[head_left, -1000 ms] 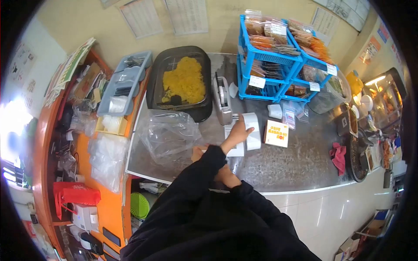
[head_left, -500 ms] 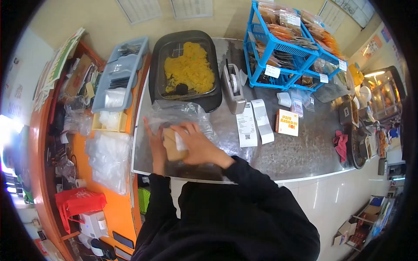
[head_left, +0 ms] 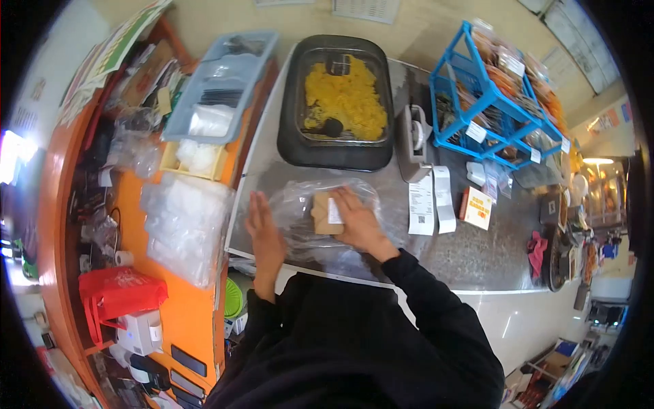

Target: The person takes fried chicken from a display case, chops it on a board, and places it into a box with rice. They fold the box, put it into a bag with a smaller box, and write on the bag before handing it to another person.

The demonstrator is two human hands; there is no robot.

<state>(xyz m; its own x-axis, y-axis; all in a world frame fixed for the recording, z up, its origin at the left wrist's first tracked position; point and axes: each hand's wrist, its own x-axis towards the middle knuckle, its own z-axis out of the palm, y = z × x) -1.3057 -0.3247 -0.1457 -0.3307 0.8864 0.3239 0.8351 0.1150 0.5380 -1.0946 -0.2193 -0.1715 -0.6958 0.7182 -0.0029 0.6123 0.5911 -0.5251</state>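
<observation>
A small brown cardboard box (head_left: 321, 215) with a white label on its right side sits on a clear plastic bag (head_left: 296, 204) spread over the dark metal counter. My right hand (head_left: 362, 223) grips the box from its right side, fingers over the labelled edge and thumb low near the front corner. To the left of the box, my left hand (head_left: 266, 235) is open above the bag's left part, its fingers stretched and holding nothing.
Behind the bag stands a black tray of yellow food (head_left: 347, 95). A tape dispenser (head_left: 412, 143), receipts (head_left: 421, 204), a small printed box (head_left: 475, 208) and blue racks of packets (head_left: 470, 123) are to the right. Plastic bags (head_left: 187, 225) lie on the orange shelf at left.
My left hand has let go of the box and moved left, its fingers now apart. The box now lies over the spread bag, with my right hand still on it. The view has shifted.
</observation>
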